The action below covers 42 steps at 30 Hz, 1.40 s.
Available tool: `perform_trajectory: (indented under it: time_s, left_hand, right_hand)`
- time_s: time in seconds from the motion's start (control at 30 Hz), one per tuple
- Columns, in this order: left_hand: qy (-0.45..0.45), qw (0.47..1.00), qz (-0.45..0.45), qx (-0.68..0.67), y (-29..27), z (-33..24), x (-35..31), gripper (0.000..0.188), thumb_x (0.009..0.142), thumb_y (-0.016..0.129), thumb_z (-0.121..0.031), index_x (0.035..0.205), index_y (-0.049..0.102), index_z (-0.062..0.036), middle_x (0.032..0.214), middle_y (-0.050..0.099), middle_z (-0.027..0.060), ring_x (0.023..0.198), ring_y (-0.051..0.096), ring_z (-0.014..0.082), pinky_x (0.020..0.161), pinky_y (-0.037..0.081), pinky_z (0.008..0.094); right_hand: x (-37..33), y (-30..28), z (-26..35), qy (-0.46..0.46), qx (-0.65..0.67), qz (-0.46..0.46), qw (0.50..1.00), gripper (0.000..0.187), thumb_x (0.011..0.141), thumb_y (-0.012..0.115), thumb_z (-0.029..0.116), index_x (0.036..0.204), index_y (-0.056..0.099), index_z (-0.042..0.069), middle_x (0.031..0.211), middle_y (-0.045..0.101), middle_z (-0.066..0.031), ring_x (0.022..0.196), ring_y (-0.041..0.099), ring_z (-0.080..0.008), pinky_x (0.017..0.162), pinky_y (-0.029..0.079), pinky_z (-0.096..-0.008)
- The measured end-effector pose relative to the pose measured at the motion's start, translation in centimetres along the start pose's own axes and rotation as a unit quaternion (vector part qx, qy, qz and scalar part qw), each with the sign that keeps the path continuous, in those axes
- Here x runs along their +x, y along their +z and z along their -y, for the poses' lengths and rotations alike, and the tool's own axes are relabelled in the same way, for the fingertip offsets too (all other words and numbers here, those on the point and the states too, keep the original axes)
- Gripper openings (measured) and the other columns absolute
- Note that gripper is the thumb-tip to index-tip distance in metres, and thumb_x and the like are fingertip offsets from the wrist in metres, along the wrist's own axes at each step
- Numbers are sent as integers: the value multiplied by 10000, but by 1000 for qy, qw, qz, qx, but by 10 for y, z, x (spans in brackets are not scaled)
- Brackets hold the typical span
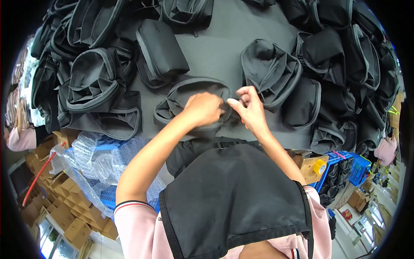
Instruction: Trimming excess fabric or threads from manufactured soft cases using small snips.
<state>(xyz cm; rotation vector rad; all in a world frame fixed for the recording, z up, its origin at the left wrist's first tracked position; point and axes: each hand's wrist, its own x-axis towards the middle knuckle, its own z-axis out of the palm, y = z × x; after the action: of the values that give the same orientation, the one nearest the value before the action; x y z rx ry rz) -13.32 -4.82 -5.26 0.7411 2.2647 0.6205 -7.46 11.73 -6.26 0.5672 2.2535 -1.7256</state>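
A black zippered pouch (174,103) lies on the table in front of me, its mouth spread wide and grey lining and pockets showing inside. My left hand (204,108) reaches over its opening with fingers curled down, closed at the right part of the pouch; its fingertips are partly hidden. Just right of that rim is my right hand (251,110), thumb and forefinger bent but apart, with nothing visible between them. Another open pouch (269,71) stands beyond my right hand. A closed boxy pouch (164,52) lies beyond my left.
Many similar black pouches (92,80) crowd both sides of the grey table (215,47). Blue crates (110,196) with bubble wrap (92,155) stand below on the left, near cardboard boxes (77,207). At the right are a yellow tape roll (319,166) and another blue crate (359,169).
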Motion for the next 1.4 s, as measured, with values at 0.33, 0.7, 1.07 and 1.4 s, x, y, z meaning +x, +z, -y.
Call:
perform_trajectory:
  time_s: [0.33, 0.7, 1.07, 1.4]
  left_hand:
    - [-72, 996, 40, 37, 5, -30, -25, 433, 761, 669, -406, 848, 641, 18, 857, 653, 179, 876, 620, 344, 767, 475, 450]
    - [-65, 996, 32, 42, 16, -22, -22, 523, 706, 706, -438, 935, 634, 27, 885, 647, 202, 873, 616, 358, 777, 469, 453]
    - [2, 999, -44, -7, 12, -30, -17, 314, 736, 631, -222, 892, 558, 41, 854, 627, 219, 823, 598, 383, 713, 459, 444]
    - [38, 959, 66, -273, -10, -13, -30, 245, 777, 688, -165, 857, 572, 35, 715, 632, 121, 634, 590, 172, 607, 443, 318]
  right_hand:
    - [4, 11, 1, -75, -8, 73, 995, 332, 717, 744, 115, 889, 467, 49, 658, 466, 33, 625, 414, -40, 546, 363, -217]
    - [4, 13, -4, -53, 19, 82, 995, 348, 699, 704, 66, 943, 458, 30, 680, 510, -21, 642, 488, -101, 600, 422, -265]
    - [-30, -9, 21, -175, 2, -68, 982, 306, 799, 640, 109, 1060, 487, 60, 688, 561, -49, 602, 551, -139, 557, 434, -289]
    - [-61, -31, 7, -219, -47, -45, 973, 279, 750, 697, 93, 986, 553, 55, 866, 586, -62, 707, 611, -164, 594, 490, -280]
